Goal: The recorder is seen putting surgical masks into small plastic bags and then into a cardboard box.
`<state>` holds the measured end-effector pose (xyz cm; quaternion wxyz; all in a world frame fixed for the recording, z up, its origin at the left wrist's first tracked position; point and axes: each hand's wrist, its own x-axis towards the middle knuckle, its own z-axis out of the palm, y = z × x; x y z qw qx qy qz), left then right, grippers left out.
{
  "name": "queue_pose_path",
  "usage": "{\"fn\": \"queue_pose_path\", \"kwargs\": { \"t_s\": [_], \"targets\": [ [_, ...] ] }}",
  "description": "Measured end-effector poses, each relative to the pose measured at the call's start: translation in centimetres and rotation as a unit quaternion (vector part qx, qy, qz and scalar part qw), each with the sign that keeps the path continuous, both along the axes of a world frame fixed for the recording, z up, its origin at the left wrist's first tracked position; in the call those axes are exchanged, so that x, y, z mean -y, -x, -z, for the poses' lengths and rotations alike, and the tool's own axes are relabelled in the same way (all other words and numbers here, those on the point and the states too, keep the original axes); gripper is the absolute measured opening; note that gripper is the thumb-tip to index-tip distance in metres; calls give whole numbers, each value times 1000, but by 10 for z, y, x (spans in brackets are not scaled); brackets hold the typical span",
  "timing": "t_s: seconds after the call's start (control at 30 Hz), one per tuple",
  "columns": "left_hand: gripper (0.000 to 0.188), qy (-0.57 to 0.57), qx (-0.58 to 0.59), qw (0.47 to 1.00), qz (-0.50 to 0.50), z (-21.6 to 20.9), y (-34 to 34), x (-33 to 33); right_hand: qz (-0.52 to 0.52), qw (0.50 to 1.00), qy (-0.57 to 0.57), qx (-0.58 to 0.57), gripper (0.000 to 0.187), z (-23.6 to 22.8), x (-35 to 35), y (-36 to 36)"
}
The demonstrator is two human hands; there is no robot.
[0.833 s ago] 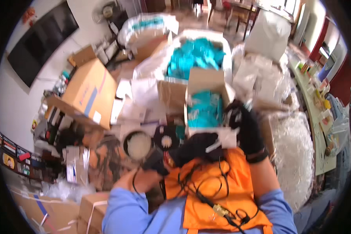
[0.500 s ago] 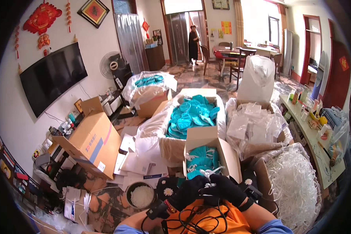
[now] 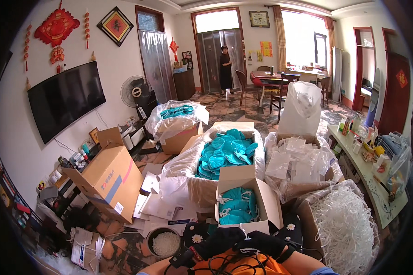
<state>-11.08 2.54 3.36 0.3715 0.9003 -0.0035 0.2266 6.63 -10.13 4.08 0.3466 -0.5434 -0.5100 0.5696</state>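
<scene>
My left hand (image 3: 219, 241) and my right hand (image 3: 264, 244), both in black gloves, meet in front of my orange apron (image 3: 231, 262). Their fingers are closed and close together, with a bit of white strap (image 3: 247, 237) showing between the fingertips; the rest of it is hidden by the gloves. Just beyond the hands stands a small open carton (image 3: 268, 195), its flaps up. Inside lie teal face masks (image 3: 237, 205) with white ear loops. Black cables (image 3: 238, 266) hang below my hands and wrists.
A lined box of loose teal masks (image 3: 226, 153) stands ahead; clear plastic bags (image 3: 298, 158) fill another. At right, a carton overflows with white elastic straps (image 3: 344, 220). A bowl of white bits (image 3: 165, 243) is left of my knee. A person (image 3: 226, 71) stands by the far door.
My hands have drawn back toward my body, away from the small carton. The white straps that looped over its edge are mostly out of sight. The view has tilted up slightly.
</scene>
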Motion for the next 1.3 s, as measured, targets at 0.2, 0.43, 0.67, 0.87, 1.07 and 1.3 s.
{"fn": "queue_pose_path", "kwargs": {
  "t_s": [0.2, 0.43, 0.67, 0.87, 1.07, 1.3],
  "targets": [
    [22, -102, -3, 994, -39, -4, 9, -5, 17, 998, 13, -55, 23, 18, 0, -2],
    [26, -277, -40, 953, -114, -11, 20, 2, 167, 980, -19, -106, 28, -20, 6, 14],
    [35, 153, 25, 988, -26, 22, -6, 21, 271, 948, -75, -149, 34, -16, 19, 30],
    [35, 320, -120, 933, 111, -29, 14, 23, 334, 911, -164, -178, 27, -83, 39, 57],
    [25, 161, -44, 981, 95, -57, 34, 30, 184, 947, -220, 146, 36, -114, 69, 51],
    [15, 128, -188, 965, 128, -49, 29, 30, 170, 932, -136, 289, 43, -107, 87, 40]
  ]
}}
